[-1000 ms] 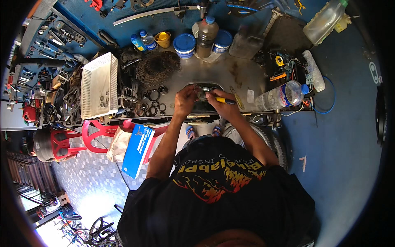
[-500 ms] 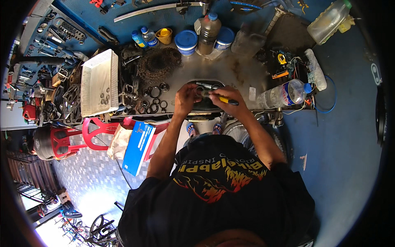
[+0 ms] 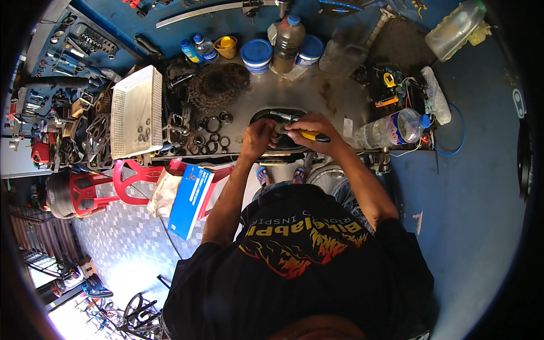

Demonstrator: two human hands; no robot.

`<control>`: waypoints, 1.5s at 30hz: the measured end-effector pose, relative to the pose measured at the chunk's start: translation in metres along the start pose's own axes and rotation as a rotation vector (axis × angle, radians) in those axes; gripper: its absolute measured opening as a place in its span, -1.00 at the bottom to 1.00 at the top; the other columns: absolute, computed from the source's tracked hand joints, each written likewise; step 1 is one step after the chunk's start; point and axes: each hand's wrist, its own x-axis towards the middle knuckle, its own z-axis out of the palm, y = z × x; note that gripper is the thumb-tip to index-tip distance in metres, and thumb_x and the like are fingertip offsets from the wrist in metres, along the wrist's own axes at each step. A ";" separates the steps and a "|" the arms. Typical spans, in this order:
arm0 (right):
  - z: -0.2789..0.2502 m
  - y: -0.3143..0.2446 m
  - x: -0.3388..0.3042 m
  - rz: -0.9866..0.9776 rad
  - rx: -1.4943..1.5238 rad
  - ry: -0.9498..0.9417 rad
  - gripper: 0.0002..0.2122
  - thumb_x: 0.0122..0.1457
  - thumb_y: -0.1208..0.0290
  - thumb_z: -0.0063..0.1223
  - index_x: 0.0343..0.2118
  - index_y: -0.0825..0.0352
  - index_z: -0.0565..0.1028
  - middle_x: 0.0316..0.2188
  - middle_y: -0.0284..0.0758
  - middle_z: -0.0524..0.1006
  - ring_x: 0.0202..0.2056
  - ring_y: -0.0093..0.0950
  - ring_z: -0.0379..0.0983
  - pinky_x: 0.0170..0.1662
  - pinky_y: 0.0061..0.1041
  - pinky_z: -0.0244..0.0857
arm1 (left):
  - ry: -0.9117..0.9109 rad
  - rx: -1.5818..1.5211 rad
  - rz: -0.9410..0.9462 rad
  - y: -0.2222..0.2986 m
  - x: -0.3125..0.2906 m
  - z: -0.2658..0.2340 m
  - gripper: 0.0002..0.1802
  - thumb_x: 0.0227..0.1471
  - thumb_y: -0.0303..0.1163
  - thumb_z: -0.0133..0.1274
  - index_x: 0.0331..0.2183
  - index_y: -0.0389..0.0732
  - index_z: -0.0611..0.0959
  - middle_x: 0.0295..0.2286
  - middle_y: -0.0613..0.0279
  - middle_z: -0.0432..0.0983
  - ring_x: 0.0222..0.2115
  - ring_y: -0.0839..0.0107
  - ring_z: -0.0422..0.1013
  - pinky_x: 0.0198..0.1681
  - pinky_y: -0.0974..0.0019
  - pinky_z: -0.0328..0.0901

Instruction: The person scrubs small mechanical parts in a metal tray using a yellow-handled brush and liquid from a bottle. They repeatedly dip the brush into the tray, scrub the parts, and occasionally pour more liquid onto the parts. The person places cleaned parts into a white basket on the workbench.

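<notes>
Over a dark oval tray [image 3: 266, 113] on the bench [image 3: 263, 93], the left hand [image 3: 258, 137] pinches a small part [image 3: 277, 137] too blurred to name, while the right hand [image 3: 318, 126], just beside it, grips a tool [image 3: 313, 135] whose yellow-and-black handle points just past three o'clock. Around the hands, metal rings [image 3: 214, 134] and, farther off, a white basket [image 3: 135, 102] lie at nine, sprockets [image 3: 218, 88] at ten and a dark bottle [image 3: 287, 48] at twelve. A clear bottle [image 3: 391, 130] lies on its side at three, and a blue box [image 3: 191, 204] at eight.
</notes>
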 end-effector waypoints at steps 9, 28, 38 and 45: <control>0.010 0.012 -0.029 0.179 -0.145 -0.065 -0.83 0.16 0.27 0.40 -0.26 0.20 0.71 -0.36 -0.27 0.69 -0.26 -0.23 0.59 -0.14 -0.30 0.46 | -0.053 -0.345 -0.100 -0.006 -0.002 0.000 -0.67 0.39 -0.38 0.02 0.09 -0.32 0.59 -0.31 0.20 0.58 -0.40 0.45 0.58 -0.35 0.36 0.54; 0.020 -0.007 0.012 0.261 0.110 0.196 -0.78 0.24 0.32 0.35 -0.17 0.36 0.71 -0.42 -0.16 0.67 -0.37 -0.40 0.64 -0.26 -0.45 0.45 | 0.056 -0.124 -0.023 -0.014 -0.003 0.005 -0.57 0.32 -0.43 0.12 0.12 -0.48 0.56 -0.18 0.11 0.69 -0.31 0.46 0.57 -0.23 0.38 0.51; 0.030 -0.009 0.004 0.531 0.239 0.255 -0.71 0.36 0.20 0.25 -0.24 0.41 0.63 -0.49 -0.34 0.62 -0.43 -0.61 0.52 -0.31 -0.53 0.38 | 0.131 -0.124 0.095 -0.006 0.010 0.001 -0.67 0.32 -0.49 0.07 0.06 -0.42 0.64 -0.22 0.17 0.71 -0.34 0.54 0.55 -0.24 0.39 0.49; 0.040 -0.015 -0.007 0.511 0.262 0.297 -0.76 0.34 0.24 0.26 -0.26 0.37 0.62 -0.50 -0.31 0.62 -0.43 -0.62 0.51 -0.31 -0.53 0.39 | 0.110 -0.189 0.075 -0.005 0.010 0.007 -0.67 0.35 -0.43 0.07 0.06 -0.38 0.66 -0.24 0.19 0.72 -0.34 0.55 0.54 -0.26 0.39 0.49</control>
